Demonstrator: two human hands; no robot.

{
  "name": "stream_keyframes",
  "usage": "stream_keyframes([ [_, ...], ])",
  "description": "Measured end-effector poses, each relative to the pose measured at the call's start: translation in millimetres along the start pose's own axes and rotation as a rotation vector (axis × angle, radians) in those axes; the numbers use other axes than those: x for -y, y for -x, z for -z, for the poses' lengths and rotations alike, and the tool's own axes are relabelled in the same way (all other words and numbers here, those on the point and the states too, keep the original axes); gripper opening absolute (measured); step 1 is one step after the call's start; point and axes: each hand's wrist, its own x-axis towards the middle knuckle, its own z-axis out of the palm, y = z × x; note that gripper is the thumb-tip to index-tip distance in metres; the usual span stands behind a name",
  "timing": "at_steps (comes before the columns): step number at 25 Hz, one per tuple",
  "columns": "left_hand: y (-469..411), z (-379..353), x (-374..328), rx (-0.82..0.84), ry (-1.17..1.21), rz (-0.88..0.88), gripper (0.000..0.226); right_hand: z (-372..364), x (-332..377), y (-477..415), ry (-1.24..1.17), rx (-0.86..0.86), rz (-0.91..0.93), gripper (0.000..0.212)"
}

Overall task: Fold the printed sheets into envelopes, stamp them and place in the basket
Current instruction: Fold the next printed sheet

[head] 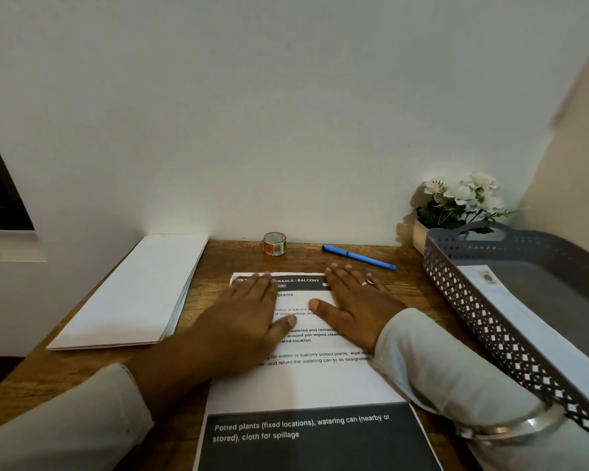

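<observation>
In the left middle of the frame a stack of long white papers (130,294), either envelopes or folded sheets, lay on the wooden counter (306,260). To its right the left hand (249,314) lay flat on the printed sheet (306,379), which ran from the centre to the bottom edge of the frame. Its grip was fully open, fingers straight, holding nothing and only pressing the paper. Behind the sheet, by the wall, stood a roll of stamp tape (274,243) and lay a blue pen (357,256). The right hand (354,300) pressed the sheet the same way, its grip equally open. At the right edge sat the grey lattice basket (473,311) with one stamped envelope (524,317) already inside.

The step in hand looked like flattening the sheet before the first fold. To do it well, the sheet should be squared and the corners matched. One palm should then pin it while the other runs the crease from the middle outward, so the thirds fit an envelope.

The header read "…RANCE / BALCONY", then "plants". Partly covered lines gave "indoor or balcony", "watered and remains", "around pot wiped clean", and "return the watering can to its designated". The dark band at the bottom read "Potted plants (fixed locations), watering can (nearby or stored), cloth for spillage".
</observation>
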Motion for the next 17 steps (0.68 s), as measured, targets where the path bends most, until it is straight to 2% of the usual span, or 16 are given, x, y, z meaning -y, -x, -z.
stream_keyframes([
  [3,0.2,1.5,1.2,0.068,0.038,-0.056,0.086,-2.2,-2.6,-2.5,-0.005,-0.024,0.005,0.082],
  [7,-2.7,-0.3,29.9,0.046,0.046,0.083,0.106,-4.7,-3.4,-2.2,-0.031,-0.025,0.002,0.084],
  [10,-0.4,-0.4,31.9,0.039,0.051,0.094,0.111,-5.0,-13.1,-3.3,-0.124,-0.144,-0.138,0.087],
  [12,-1.3,-0.2,31.8,0.026,0.051,0.088,0.114,-2.8,-25.4,-6.2,-0.198,-0.233,-0.258,0.079],
  [14,-1.7,-1.1,31.1,0.018,0.062,0.096,0.107,1.0,-32.7,-6.5,-0.287,-0.271,-0.267,0.069],
  [17,-1.7,-2.1,29.6,0.014,0.055,0.097,0.104,6.2,-27.6,-0.5,-0.429,-0.314,-0.200,0.025],
])
